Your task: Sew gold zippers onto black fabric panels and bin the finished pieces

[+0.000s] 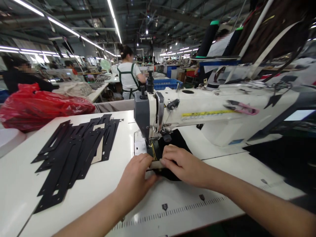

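Black fabric (pixel 176 140) lies under the needle area of a white sewing machine (pixel 204 107). My left hand (pixel 137 172) grips the near left edge of the work, with the thumb below and the fingers on top. Closed in a pinch, my right hand (pixel 184 164) holds the same piece just to the right. Between the hands shows a folded greyish strip (pixel 155 164) at the fabric's near edge. A yellow line, perhaps a zipper or tape, runs from the strip toward the presser foot. My fingertips hide part of the fabric.
Several black cut pieces (pixel 71 151) with slots lie overlapped on the white table (pixel 118 200) at left. A red plastic bag (pixel 41 107) sits behind them. Pink-handled snips (pixel 243 108) rest against the machine arm. More black fabric (pixel 281 158) lies at right. A person (pixel 128 74) stands beyond.
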Demonstrator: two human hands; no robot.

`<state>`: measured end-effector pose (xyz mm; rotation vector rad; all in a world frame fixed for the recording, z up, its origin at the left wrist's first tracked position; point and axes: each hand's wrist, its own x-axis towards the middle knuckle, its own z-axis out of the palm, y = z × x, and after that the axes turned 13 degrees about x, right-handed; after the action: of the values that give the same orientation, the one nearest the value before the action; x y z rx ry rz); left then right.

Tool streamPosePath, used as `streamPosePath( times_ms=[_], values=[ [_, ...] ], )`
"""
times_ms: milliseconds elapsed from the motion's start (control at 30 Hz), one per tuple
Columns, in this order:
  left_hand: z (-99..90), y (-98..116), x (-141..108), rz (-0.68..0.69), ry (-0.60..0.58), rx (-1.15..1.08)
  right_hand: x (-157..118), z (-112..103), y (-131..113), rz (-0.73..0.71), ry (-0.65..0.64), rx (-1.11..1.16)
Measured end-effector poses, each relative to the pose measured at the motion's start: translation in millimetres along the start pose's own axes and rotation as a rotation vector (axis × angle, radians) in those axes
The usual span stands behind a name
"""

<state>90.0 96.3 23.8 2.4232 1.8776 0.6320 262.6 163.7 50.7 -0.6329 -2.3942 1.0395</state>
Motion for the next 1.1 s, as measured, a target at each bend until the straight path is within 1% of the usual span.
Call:
streamPosePath(
  times_ms=[67,167,267,300,367,433,500,567,633,767,833,900,967,1100],
  values=[
    [-1.4,0,8,-0.049,0.035,0.012,6,-6,-3,0.014,0.005,0.024],
    [-8.0,-1,14,-0.019,0.043,-0.027,8,-12,-9,-0.002,-0.019,0.018],
    [-13.9,-2,13,0.013,0.043,-0.088,5,-11,-12,-0.063,-0.046,-0.017],
    [-14.9,-2,12,0.02,0.042,-0.107,4,-8,-11,-0.08,-0.026,-0.052],
    [-15.0,0,9,0.039,0.046,-0.138,0,2,-10,-0.098,0.054,-0.173],
    [-12.6,2,5,0.053,0.055,-0.147,-5,15,-7,-0.103,0.141,-0.331],
    [-8.0,3,0,0.065,0.07,-0.151,-10,29,-3,-0.137,0.21,-0.47],
    [-2.7,3,-7,0.082,0.086,-0.156,-15,40,1,-0.195,0.269,-0.547],
    [1.6,1,-15,0.12,0.112,-0.156,-19,48,5,-0.272,0.301,-0.569],
    [2.9,-11,-28,0.238,0.222,-0.072,-21,56,12,-0.5,0.27,-0.57],
    [1.2,-16,-27,0.243,0.234,-0.002,-19,59,16,-0.584,0.276,-0.588],
    [0.7,-19,-20,0.211,0.206,0.071,-15,60,19,-0.614,0.295,-0.602],
    [2.9,-21,-9,0.201,0.193,0.148,-12,60,23,-0.61,0.305,-0.6],
    [14.8,-24,7,0.297,0.22,0.265,-5,58,30,-0.612,0.304,-0.586]
  ],
)
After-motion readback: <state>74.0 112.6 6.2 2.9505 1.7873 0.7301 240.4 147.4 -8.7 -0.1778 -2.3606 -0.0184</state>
